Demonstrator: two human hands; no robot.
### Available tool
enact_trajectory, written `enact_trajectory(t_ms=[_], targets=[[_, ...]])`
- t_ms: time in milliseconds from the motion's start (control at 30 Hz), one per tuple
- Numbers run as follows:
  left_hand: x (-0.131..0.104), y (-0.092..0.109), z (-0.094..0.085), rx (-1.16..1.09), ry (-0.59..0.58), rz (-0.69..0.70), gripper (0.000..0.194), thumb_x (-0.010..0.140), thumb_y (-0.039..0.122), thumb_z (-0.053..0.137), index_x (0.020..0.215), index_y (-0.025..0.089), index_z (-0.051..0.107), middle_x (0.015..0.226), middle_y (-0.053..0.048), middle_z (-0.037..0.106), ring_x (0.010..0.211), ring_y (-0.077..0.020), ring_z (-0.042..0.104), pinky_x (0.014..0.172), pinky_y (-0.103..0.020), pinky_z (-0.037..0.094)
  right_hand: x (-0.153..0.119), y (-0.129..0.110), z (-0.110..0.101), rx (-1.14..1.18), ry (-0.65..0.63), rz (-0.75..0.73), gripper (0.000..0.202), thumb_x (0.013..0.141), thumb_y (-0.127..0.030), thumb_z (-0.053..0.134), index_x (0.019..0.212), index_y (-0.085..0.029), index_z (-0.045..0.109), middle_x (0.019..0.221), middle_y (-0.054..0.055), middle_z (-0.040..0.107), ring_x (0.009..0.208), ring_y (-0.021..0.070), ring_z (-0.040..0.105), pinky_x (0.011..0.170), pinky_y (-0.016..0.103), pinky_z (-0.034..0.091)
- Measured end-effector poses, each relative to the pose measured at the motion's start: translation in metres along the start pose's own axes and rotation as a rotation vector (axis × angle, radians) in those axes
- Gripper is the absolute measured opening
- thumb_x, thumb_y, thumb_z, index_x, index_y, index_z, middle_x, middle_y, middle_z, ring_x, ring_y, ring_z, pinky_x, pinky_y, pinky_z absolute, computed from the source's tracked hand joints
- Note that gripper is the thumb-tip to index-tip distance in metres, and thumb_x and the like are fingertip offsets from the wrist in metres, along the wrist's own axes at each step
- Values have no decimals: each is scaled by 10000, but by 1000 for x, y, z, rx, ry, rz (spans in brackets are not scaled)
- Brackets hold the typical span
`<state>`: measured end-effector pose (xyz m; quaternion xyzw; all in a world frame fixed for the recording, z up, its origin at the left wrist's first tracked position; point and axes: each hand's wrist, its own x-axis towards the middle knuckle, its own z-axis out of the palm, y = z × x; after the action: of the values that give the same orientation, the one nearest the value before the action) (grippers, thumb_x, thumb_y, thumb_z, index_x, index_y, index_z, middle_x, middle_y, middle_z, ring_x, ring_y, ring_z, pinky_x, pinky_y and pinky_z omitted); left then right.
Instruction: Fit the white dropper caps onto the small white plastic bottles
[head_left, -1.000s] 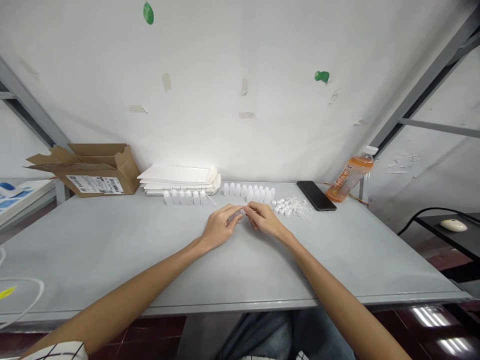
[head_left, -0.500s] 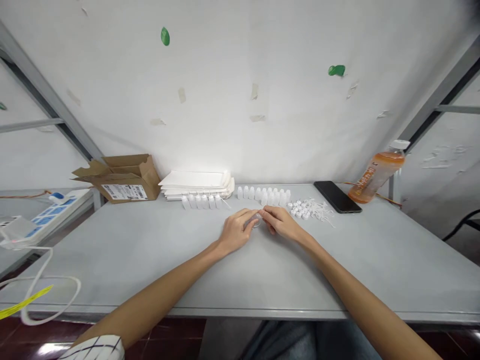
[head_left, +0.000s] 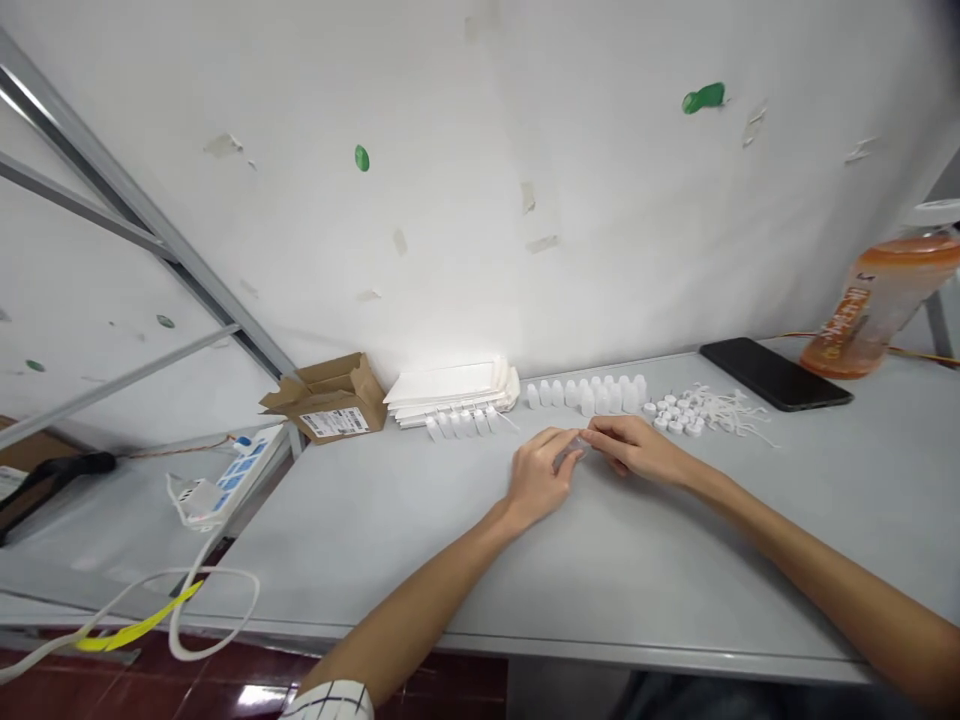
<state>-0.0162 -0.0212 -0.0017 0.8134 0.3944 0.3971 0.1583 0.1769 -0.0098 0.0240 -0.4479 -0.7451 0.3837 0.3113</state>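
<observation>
My left hand is closed around a small translucent plastic bottle, which lies tilted low over the table and is partly covered by the fingers. At the bottle's end, my right hand pinches with thumb and fingertips; whatever is between them is too small and hidden to name. Behind the left hand stands a row of small bottles with thin tips. Several more little white bottles stand behind the right hand. A pile of white screw caps lies beside it, mixed with thin white stalk-like pieces.
At the back stand an open cardboard box and a stack of white padded sheets or envelopes. A black phone and an orange drink bottle are at the right. Off the table's left edge are a power strip and white cable.
The head view has turned and tilted to the left, so everything appears shifted right. Both hands stay together at the small bottle, with little visible change in grip.
</observation>
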Motion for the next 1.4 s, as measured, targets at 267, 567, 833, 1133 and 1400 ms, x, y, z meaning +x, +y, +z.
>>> enact_trajectory(t_ms=[267, 567, 833, 1133, 1400], targets=[[-1, -1, 0, -34, 13, -12, 265, 946, 248, 558, 1165, 217, 703, 1076, -71, 736, 786, -170, 665, 666, -286, 531, -3, -7, -1, 117, 9, -13, 413, 867, -575, 607, 726, -190, 561, 514, -30, 525, 470, 133, 491, 505, 271, 362], [1, 5, -5, -53, 0, 15, 269, 977, 332, 544, 1121, 197, 727, 967, -66, 735, 730, -153, 631, 622, -263, 502, 1, 0, 2, 358, -23, 64, 596, 807, -714, 622, 562, -212, 415, 485, -53, 368, 431, 100, 388, 465, 274, 344], [4, 3, -2, -258, 77, -143, 304, 932, 380, 576, 1112, 172, 704, 1053, -84, 745, 703, -154, 682, 599, -263, 543, 1, -4, -4, 284, 209, 30, 591, 865, -730, 527, 680, -172, 583, 573, -4, 526, 464, 106, 465, 458, 250, 349], [7, 3, -5, -233, 116, -180, 286, 876, 378, 620, 1059, 172, 695, 1018, -86, 763, 730, -180, 706, 597, -268, 520, 0, -3, -8, 450, -8, 102, 527, 777, -666, 710, 895, -153, 676, 969, 119, 728, 545, 131, 650, 416, 218, 432], [6, 6, -2, -302, 103, -255, 376, 851, 464, 641, 1066, 156, 663, 969, -98, 748, 742, -196, 717, 528, -251, 510, 3, 4, -2, 406, -82, 65, 438, 690, -514, 838, 831, -130, 682, 812, 90, 730, 577, 150, 679, 422, 202, 426]])
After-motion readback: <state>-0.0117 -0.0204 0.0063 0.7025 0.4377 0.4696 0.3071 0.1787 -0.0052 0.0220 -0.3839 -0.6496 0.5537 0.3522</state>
